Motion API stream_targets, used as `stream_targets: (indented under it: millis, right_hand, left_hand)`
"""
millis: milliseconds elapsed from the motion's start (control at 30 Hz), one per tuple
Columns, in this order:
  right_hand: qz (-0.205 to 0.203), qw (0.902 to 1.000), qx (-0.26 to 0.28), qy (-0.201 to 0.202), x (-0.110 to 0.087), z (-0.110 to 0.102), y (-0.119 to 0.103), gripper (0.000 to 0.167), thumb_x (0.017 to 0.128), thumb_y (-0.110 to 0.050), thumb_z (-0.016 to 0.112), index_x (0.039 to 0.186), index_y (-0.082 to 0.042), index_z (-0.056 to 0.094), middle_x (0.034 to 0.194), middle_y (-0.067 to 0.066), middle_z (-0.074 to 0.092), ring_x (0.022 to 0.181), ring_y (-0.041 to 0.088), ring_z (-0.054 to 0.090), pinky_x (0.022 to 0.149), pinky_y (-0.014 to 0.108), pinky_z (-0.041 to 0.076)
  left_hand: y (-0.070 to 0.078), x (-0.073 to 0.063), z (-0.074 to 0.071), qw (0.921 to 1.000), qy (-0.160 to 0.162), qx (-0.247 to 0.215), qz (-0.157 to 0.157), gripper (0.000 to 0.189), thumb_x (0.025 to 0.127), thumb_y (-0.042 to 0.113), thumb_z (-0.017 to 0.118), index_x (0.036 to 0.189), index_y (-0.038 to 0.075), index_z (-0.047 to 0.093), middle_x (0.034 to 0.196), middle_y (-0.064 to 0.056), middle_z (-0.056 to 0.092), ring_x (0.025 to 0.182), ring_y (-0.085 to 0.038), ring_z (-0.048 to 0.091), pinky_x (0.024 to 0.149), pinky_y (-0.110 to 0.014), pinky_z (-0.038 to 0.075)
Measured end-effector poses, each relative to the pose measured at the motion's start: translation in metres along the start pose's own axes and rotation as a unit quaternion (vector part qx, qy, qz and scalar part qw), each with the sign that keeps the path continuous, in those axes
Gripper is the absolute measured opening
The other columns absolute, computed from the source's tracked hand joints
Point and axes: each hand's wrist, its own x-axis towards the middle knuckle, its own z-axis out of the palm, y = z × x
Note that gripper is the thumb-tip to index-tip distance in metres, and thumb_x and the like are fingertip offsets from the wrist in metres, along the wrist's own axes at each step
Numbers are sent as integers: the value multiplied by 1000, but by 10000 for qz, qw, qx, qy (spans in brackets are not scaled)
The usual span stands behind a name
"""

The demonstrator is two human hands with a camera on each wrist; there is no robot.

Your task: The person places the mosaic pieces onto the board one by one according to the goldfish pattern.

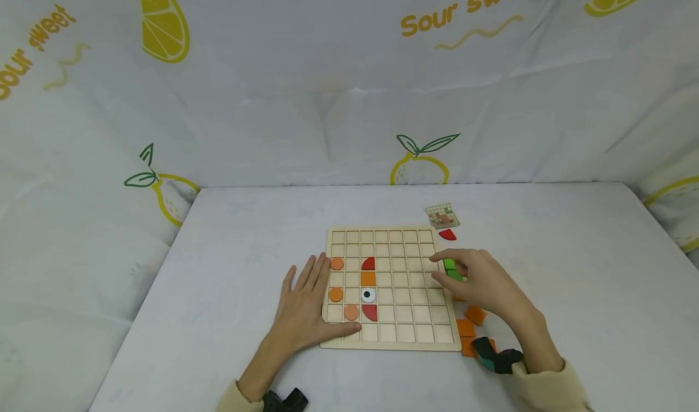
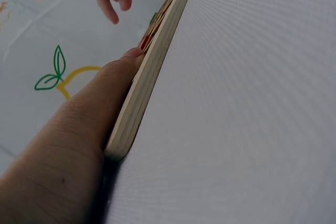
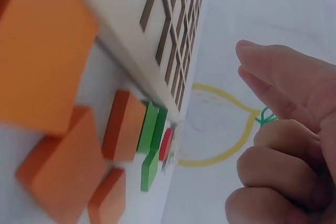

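Observation:
A wooden grid board (image 1: 404, 287) lies on the table. Three orange discs (image 1: 335, 293) sit in its left cells; beside them are two red quarter-circle pieces (image 1: 369, 312), an orange square (image 1: 368, 278) and a round eye piece (image 1: 368, 294). My left hand (image 1: 303, 315) rests along the board's left edge, fingers straight and thumb (image 2: 113, 77) over the near corner. Above the board's right edge is my right hand (image 1: 480, 278), its thumb and index finger apart with nothing visible between them. In the right wrist view, its other fingers (image 3: 278, 182) are curled.
Green squares (image 1: 449, 265) and several orange squares (image 1: 466, 327) lie along the board's right side. A loose red quarter-circle (image 1: 447, 235) lies near a small pattern card (image 1: 442, 216) behind the right corner. A printed cloth (image 1: 327, 96) hangs behind the table.

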Motion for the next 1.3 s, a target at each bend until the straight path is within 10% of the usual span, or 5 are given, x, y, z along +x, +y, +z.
stream_targets:
  millis: [1300]
  right_hand:
    - [585, 9945, -299, -813, -22, -13, 45, 31, 80, -29, 86, 104, -11, 80, 58, -6, 28, 55, 9, 30, 52, 24, 21]
  left_hand:
    - [-3, 0, -2, 9998, -27, -75, 171, 129, 71, 87, 61, 163, 6, 22, 172, -7, 19, 161, -27, 20, 125, -61, 12]
